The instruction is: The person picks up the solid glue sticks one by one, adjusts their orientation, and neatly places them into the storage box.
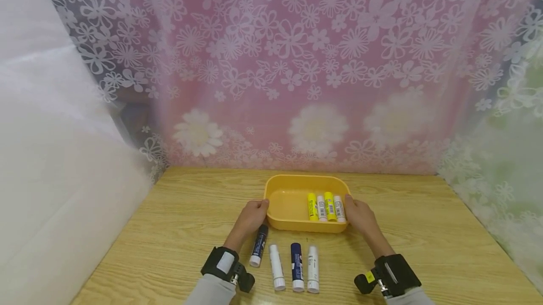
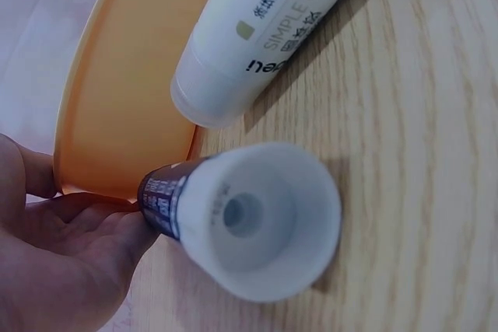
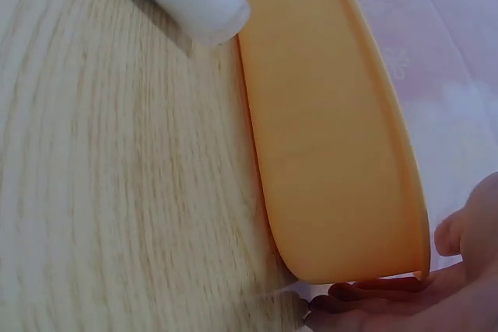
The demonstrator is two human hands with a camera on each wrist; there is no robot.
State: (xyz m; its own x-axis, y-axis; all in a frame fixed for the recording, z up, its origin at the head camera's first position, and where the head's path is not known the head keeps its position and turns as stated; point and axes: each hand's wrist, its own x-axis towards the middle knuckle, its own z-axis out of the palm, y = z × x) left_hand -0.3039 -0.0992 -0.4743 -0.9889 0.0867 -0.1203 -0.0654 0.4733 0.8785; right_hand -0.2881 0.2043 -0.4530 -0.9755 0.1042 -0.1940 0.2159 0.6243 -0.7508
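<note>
A yellow-orange plastic tray (image 1: 288, 207) sits on the table between both hands. My left hand (image 1: 251, 218) grips its left end, thumb at the rim and fingers against the outer wall. At the opposite end my right hand (image 1: 362, 216) holds it, thumb by the rim and fingers along the underside edge in the right wrist view. Inside, at the right, two yellow glue sticks (image 1: 312, 207) and two white glue sticks (image 1: 339, 209) lie side by side. A dark blue glue stick (image 1: 259, 246) lies close to the left hand, its hollow white base (image 2: 272, 223) facing the left wrist camera.
In front of the tray lie a white glue stick (image 1: 276, 267), another dark blue one (image 1: 297, 267) and a second white one (image 1: 312, 269). The wood-grain table (image 1: 445, 243) ends at a pink flowered curtain (image 1: 314, 60) behind. A white sheet (image 1: 63, 154) hangs at the left.
</note>
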